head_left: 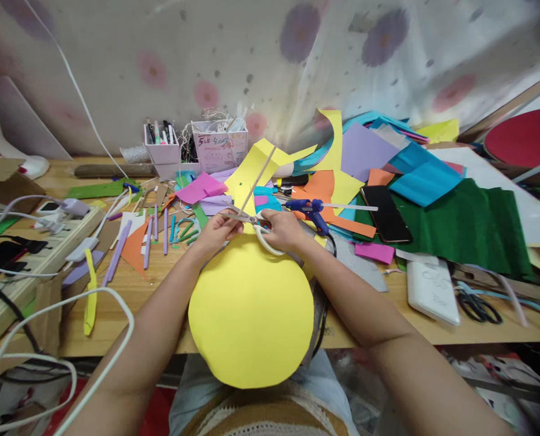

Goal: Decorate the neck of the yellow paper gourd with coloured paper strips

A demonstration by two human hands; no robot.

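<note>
My right hand [283,230] is closed around the white handles of scissors [253,220], whose pivot lies just left of the fingers. My left hand [219,231] is closed in a pinch by the blades, on the upper edge of the yellow paper [251,315]; its fingertips partly hide the grip. This paper is a large, nearly round piece that hangs past the table's front edge over my lap. A thin greyish strip [259,178] slants up from the blades; whether it is a blade or a separate piece, I cannot tell. Yellow scraps [260,160] lie just beyond.
A blue glue gun [308,207], a black phone [386,213], green cloth-like material [470,236], a white power bank [432,290] and black-handled scissors [479,303] lie rightward. Purple sticks [119,251], a power strip [37,266] and looping white cable [128,327] are leftward. Pen boxes [219,148] stand behind.
</note>
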